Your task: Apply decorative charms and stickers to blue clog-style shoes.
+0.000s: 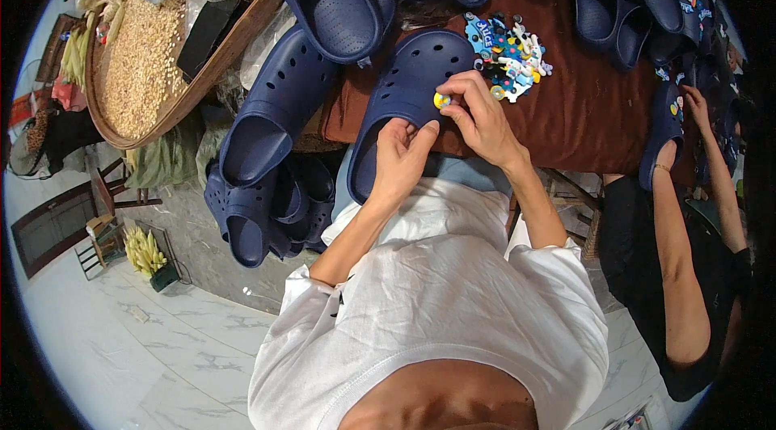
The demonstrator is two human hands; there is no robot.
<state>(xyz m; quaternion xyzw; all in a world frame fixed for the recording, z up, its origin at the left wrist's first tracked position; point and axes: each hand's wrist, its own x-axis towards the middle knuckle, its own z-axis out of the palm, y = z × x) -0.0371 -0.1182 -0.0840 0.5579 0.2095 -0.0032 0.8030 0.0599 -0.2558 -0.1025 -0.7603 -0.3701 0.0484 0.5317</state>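
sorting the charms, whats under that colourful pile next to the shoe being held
The charm pile lies on a brown cloth beside the navy clog. What the cloth covers cannot be seen, nor the charms at the bottom.

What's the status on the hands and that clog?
Left hand grips navy clog at its opening. Right hand pinches yellow round charm against the clog's top. Charm pile beside it, nothing blocking.
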